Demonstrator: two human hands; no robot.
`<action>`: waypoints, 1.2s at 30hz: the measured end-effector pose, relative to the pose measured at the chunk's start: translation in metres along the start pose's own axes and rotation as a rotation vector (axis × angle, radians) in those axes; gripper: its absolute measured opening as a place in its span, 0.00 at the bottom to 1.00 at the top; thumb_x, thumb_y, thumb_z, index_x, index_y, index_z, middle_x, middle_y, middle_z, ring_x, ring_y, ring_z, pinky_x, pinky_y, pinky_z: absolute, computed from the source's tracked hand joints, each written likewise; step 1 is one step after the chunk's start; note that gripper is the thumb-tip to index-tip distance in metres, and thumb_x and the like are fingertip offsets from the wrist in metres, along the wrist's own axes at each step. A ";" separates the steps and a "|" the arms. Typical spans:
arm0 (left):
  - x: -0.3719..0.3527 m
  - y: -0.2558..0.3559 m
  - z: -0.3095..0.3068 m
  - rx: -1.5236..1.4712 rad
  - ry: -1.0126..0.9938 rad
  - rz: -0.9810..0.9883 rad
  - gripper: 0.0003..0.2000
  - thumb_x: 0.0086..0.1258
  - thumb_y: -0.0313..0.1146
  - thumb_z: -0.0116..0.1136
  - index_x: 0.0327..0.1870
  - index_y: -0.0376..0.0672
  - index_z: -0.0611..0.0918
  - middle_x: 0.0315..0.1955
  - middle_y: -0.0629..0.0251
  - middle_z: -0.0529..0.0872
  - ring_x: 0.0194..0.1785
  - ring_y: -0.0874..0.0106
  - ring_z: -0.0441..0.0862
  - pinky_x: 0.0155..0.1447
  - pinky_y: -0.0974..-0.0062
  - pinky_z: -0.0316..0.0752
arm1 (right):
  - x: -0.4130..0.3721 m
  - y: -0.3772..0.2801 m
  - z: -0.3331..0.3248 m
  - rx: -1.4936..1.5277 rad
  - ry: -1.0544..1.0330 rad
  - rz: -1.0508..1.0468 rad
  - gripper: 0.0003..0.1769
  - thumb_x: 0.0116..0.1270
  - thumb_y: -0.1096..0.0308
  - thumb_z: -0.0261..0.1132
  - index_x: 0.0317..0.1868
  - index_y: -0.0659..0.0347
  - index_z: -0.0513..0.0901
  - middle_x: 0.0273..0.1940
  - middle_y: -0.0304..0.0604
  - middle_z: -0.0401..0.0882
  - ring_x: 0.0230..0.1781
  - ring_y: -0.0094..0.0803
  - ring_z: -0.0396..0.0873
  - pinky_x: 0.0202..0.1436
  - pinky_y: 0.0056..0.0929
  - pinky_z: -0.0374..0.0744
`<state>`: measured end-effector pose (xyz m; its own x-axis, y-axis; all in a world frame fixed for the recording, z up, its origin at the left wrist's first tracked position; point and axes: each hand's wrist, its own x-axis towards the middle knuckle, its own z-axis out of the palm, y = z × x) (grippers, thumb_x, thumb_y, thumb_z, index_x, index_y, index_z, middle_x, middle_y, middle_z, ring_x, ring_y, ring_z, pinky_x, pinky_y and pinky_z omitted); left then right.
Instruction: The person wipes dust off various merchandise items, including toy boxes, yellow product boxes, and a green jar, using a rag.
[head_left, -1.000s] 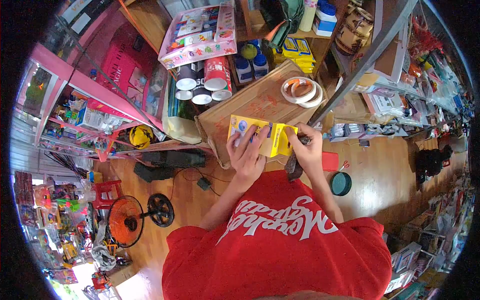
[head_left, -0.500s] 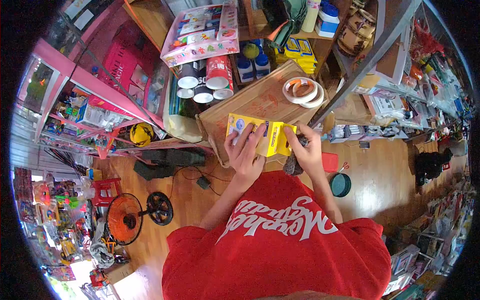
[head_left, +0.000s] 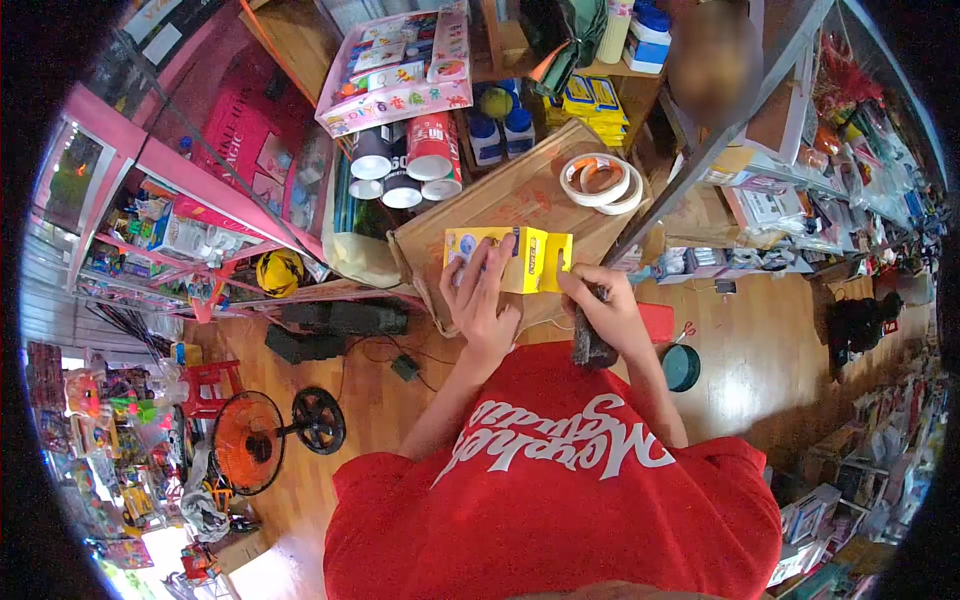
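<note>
Over the carton (head_left: 480, 215), a yellow box (head_left: 525, 265) is gripped by the left hand (head_left: 483, 308); its unclosed flap (head_left: 559, 256) is touched by the right hand (head_left: 612, 312), with a dark bundle (head_left: 592, 347) held.

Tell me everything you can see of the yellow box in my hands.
The yellow box looks like thin printed card, with a round blue picture on its broad face and dark lettering on a narrower side. A plain yellow part shows at the right end. It's held over the brown cardboard; whether they touch is unclear. Your left hand spreads across the broad face; your right hand, also gripping a dark item, meets the right end.
</note>
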<state>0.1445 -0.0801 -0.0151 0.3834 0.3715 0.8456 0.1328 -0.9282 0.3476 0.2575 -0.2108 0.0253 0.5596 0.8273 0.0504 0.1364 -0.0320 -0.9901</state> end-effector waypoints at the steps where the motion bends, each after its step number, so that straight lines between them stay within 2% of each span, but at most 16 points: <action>1: 0.000 0.000 -0.001 -0.002 -0.009 0.010 0.32 0.48 0.17 0.58 0.61 0.39 0.71 0.52 0.69 0.83 0.58 0.66 0.78 0.64 0.60 0.59 | 0.000 0.004 0.002 -0.038 0.047 -0.026 0.14 0.67 0.70 0.59 0.24 0.69 0.74 0.17 0.37 0.69 0.20 0.17 0.65 0.24 0.23 0.67; 4: -0.007 -0.002 0.001 0.037 -0.071 0.110 0.37 0.51 0.23 0.65 0.66 0.36 0.65 0.55 0.65 0.81 0.59 0.64 0.76 0.65 0.59 0.59 | 0.000 0.008 0.009 -0.151 0.188 -0.117 0.13 0.64 0.72 0.59 0.23 0.71 0.73 0.15 0.41 0.65 0.18 0.16 0.63 0.22 0.24 0.65; 8: -0.009 0.007 0.002 -0.019 -0.113 0.040 0.37 0.51 0.23 0.65 0.66 0.36 0.65 0.53 0.65 0.82 0.60 0.64 0.76 0.65 0.60 0.59 | -0.001 0.021 0.009 -0.187 0.242 -0.102 0.13 0.63 0.71 0.60 0.24 0.72 0.74 0.14 0.44 0.61 0.16 0.18 0.61 0.21 0.26 0.65; 11: -0.009 0.002 0.008 -0.047 -0.022 -0.009 0.32 0.49 0.19 0.60 0.61 0.39 0.70 0.55 0.70 0.81 0.60 0.67 0.76 0.63 0.61 0.59 | 0.001 0.016 0.002 -0.178 0.171 -0.047 0.12 0.64 0.70 0.61 0.27 0.72 0.76 0.16 0.45 0.66 0.18 0.18 0.62 0.22 0.25 0.65; 14: -0.005 0.000 0.006 -0.052 -0.052 0.023 0.32 0.49 0.19 0.58 0.62 0.39 0.70 0.56 0.70 0.81 0.60 0.67 0.77 0.64 0.61 0.58 | 0.007 0.015 0.000 -0.181 0.236 -0.149 0.11 0.65 0.70 0.60 0.31 0.73 0.76 0.21 0.45 0.72 0.23 0.18 0.68 0.27 0.24 0.69; 15: -0.005 0.001 0.005 -0.049 -0.063 0.027 0.32 0.50 0.19 0.58 0.62 0.39 0.70 0.56 0.70 0.81 0.60 0.67 0.76 0.64 0.61 0.58 | 0.009 0.018 0.001 -0.041 0.231 -0.138 0.11 0.66 0.70 0.60 0.38 0.74 0.78 0.28 0.46 0.79 0.30 0.21 0.74 0.35 0.24 0.74; 18: -0.007 0.004 0.004 -0.053 -0.097 0.026 0.31 0.51 0.20 0.57 0.62 0.39 0.70 0.56 0.70 0.81 0.60 0.67 0.76 0.65 0.61 0.57 | 0.009 0.018 -0.003 0.088 0.162 0.046 0.12 0.65 0.72 0.59 0.43 0.75 0.79 0.32 0.48 0.83 0.34 0.24 0.77 0.40 0.25 0.76; 21: -0.006 0.008 0.003 -0.072 -0.104 0.010 0.31 0.51 0.20 0.57 0.63 0.39 0.70 0.56 0.70 0.81 0.61 0.67 0.76 0.65 0.61 0.56 | 0.008 0.036 0.006 -0.146 0.311 -0.116 0.15 0.64 0.74 0.58 0.49 0.75 0.78 0.34 0.48 0.83 0.34 0.22 0.76 0.39 0.25 0.76; 24: -0.009 0.008 0.006 -0.080 -0.070 0.016 0.31 0.51 0.21 0.57 0.63 0.39 0.70 0.56 0.70 0.81 0.61 0.67 0.76 0.65 0.61 0.56 | 0.012 0.035 0.014 -0.108 0.371 -0.279 0.16 0.64 0.75 0.58 0.50 0.75 0.77 0.31 0.45 0.81 0.32 0.20 0.75 0.37 0.23 0.75; 27: -0.009 0.006 0.005 -0.087 -0.078 0.003 0.32 0.50 0.21 0.58 0.62 0.39 0.70 0.56 0.70 0.81 0.61 0.67 0.76 0.65 0.60 0.56 | 0.011 0.034 0.015 -0.073 0.359 -0.133 0.15 0.64 0.75 0.57 0.49 0.75 0.78 0.28 0.42 0.79 0.29 0.18 0.72 0.33 0.21 0.73; 30: -0.007 0.004 0.001 -0.075 -0.100 -0.017 0.32 0.49 0.20 0.58 0.62 0.39 0.71 0.56 0.71 0.81 0.61 0.68 0.76 0.65 0.60 0.56 | 0.012 0.024 0.008 -0.077 0.252 -0.017 0.12 0.69 0.73 0.56 0.48 0.70 0.80 0.28 0.34 0.77 0.28 0.14 0.73 0.29 0.17 0.71; 33: -0.006 0.005 0.000 -0.074 -0.101 -0.023 0.32 0.48 0.20 0.58 0.61 0.40 0.72 0.56 0.71 0.81 0.60 0.68 0.77 0.65 0.61 0.57 | 0.014 0.022 0.005 0.013 0.199 0.069 0.12 0.64 0.76 0.56 0.46 0.72 0.79 0.25 0.37 0.77 0.25 0.15 0.68 0.26 0.20 0.69; 35: -0.007 0.005 0.002 -0.061 -0.094 -0.012 0.31 0.48 0.20 0.58 0.61 0.40 0.73 0.56 0.72 0.81 0.59 0.69 0.77 0.65 0.61 0.57 | 0.014 0.025 0.009 0.009 0.267 -0.016 0.11 0.65 0.76 0.56 0.45 0.72 0.79 0.24 0.35 0.74 0.24 0.14 0.67 0.25 0.20 0.67; 36: -0.008 0.005 0.002 -0.030 -0.110 0.009 0.30 0.53 0.24 0.59 0.62 0.38 0.70 0.55 0.70 0.82 0.59 0.68 0.77 0.65 0.61 0.57 | 0.015 0.027 0.012 0.008 0.301 -0.059 0.10 0.65 0.75 0.56 0.44 0.71 0.80 0.23 0.33 0.73 0.23 0.14 0.66 0.25 0.20 0.66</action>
<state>0.1438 -0.0876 -0.0212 0.4827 0.3573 0.7996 0.1020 -0.9297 0.3538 0.2594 -0.1928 -0.0028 0.7682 0.6240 0.1435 0.1703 0.0170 -0.9853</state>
